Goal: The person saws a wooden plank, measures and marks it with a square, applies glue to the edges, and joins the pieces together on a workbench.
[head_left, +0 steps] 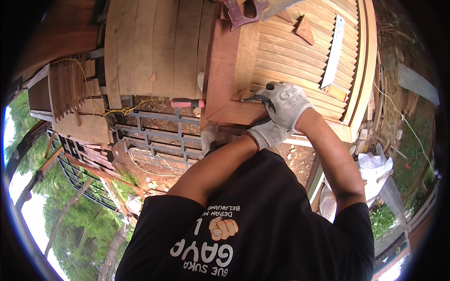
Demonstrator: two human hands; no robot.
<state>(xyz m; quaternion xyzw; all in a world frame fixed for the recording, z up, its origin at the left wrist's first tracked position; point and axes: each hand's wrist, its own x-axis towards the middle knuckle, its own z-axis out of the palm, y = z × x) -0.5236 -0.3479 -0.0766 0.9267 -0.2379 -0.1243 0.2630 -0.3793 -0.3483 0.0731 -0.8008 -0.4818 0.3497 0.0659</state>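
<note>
Both my hands wear grey-white gloves and meet at the near corner of a wooden louvred panel (229,110). My right hand (287,100) is closed on a slim dark tool (255,98), whose tip points left over the frame's corner joint; its exact kind is unclear. Just below, my left hand (272,133) is at the panel's near edge, its fingers mostly hidden by the right hand. On the slats lie a try square (333,56) with a long metal blade and a triangular wood block (304,30).
A handsaw (246,14) with a reddish-brown handle lies at the panel's far end. Left of the corner is a tool's red-and-black handle (187,103). A plank surface (154,42) stands beyond, with a yellow cord (124,111) and a metal grille (159,129) nearer me.
</note>
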